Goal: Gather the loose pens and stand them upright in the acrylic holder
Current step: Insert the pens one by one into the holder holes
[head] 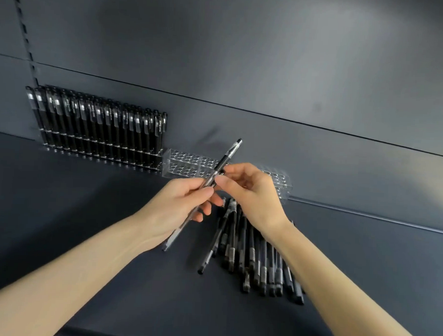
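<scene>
While loose pens lie below, left hand grips a pen, right hand pinches it, holder behind.

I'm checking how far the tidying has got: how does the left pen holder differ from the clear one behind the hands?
The left holder is packed with upright black pens; the right holder shows only empty holes. The left holder is in full view; the right holder is partly hidden by the right hand and the held pen. Both are clear acrylic and stand side by side.

White print on the standing pens is illegible.
</scene>
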